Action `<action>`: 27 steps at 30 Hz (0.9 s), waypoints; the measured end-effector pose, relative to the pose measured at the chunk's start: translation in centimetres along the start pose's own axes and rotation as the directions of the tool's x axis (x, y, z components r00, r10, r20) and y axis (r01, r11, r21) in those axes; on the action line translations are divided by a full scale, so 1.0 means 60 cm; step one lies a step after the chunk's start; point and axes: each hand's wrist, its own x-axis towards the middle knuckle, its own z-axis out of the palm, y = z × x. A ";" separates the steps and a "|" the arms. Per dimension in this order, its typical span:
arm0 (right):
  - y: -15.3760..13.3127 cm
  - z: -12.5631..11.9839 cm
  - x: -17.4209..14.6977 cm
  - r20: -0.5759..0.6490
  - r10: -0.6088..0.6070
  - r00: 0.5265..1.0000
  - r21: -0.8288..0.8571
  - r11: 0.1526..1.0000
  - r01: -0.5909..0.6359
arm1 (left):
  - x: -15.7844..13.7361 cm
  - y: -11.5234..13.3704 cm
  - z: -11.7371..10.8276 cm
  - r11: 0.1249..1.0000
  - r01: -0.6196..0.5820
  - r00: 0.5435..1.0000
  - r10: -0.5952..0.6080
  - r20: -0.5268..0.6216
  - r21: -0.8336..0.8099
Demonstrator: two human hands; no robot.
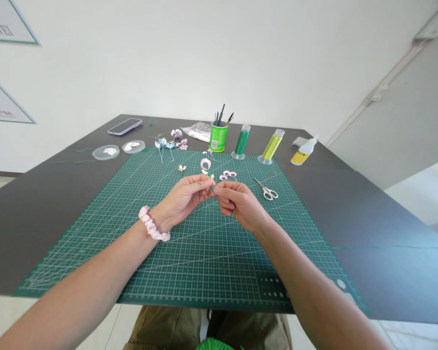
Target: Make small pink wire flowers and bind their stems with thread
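Over the middle of the cutting mat (190, 272), my two hands meet fingertip to fingertip. My left hand (190, 194), with a pink scrunchie (153, 224) at the wrist, pinches a small artificial flower stem with a pale green tip (212, 177) showing above the fingers. My right hand (237, 198) is closed in a pinch against the same spot; what lies between its fingertips is too small to make out. Just beyond the fingers are a pink looped petal (205, 164) and several pink petal pieces (228, 175); whether the looped petal joins the stem, I cannot tell.
White-handled scissors (269, 193) lie right of my hands. Behind stand a green can of tools (219, 136), a dark green thread spool (242, 142), a yellow-green spool (272, 147) and a glue bottle (303, 151). Left are blue flower pieces (162, 143), shallow dishes (105, 152) and a phone (125, 126).
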 end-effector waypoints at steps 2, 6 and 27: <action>-0.001 0.000 0.000 0.001 0.002 1.000 0.003 1.000 -0.002 | -0.001 0.000 0.001 1.000 0.009 1.000 -0.009 0.011 0.003; -0.002 0.001 -0.002 0.008 -0.001 1.000 0.006 1.000 0.001 | -0.001 0.001 0.002 1.000 0.026 1.000 -0.026 0.009 -0.005; 0.000 -0.002 -0.001 0.052 0.019 0.998 0.027 0.999 -0.021 | -0.001 0.002 0.004 0.997 0.044 0.998 -0.041 0.056 -0.058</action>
